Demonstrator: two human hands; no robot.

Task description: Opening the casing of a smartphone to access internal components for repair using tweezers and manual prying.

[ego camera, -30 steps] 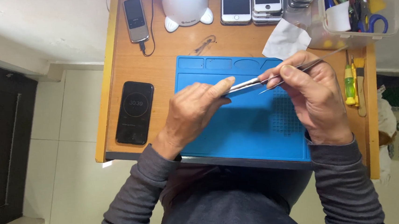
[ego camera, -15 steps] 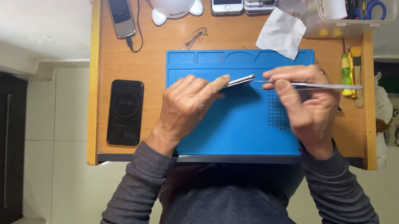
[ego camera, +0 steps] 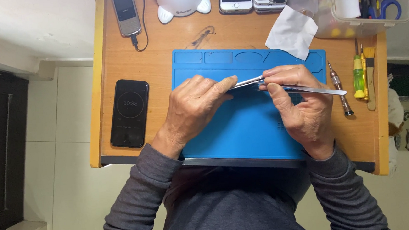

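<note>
Top-down view. The left hand [ego camera: 196,106] lies palm-down over the blue mat [ego camera: 244,136], its fingers curled narrow and pinching the near end of a slim metal tool [ego camera: 248,82], whose bright shaft emerges just past the fingertips. The right hand [ego camera: 300,108] meets it from the opposite side; thumb and forefinger are closed on a pair of steel tweezers [ego camera: 315,90], which run along the back of the knuckles and project rightward to a blunt end beyond the hand. The two implements meet between the hands, above the upper part of the mat. Whether a small part is held at the junction cannot be told.

Both wrists are bent inward, forearms in grey knit sleeves converging from the lower edge.

The mat is matte, rectangular, with moulded shallow compartments along its far edge; it rests on a wooden table [ego camera: 161,46] of orange-brown grain. A black phone [ego camera: 129,113] with a lit screen lies left of the mat. A folded white tissue [ego camera: 292,32] overlaps the mat's far right corner. A green-handled screwdriver [ego camera: 358,73] and a slender metal-handled driver [ego camera: 340,88] lie right of the mat.
</note>
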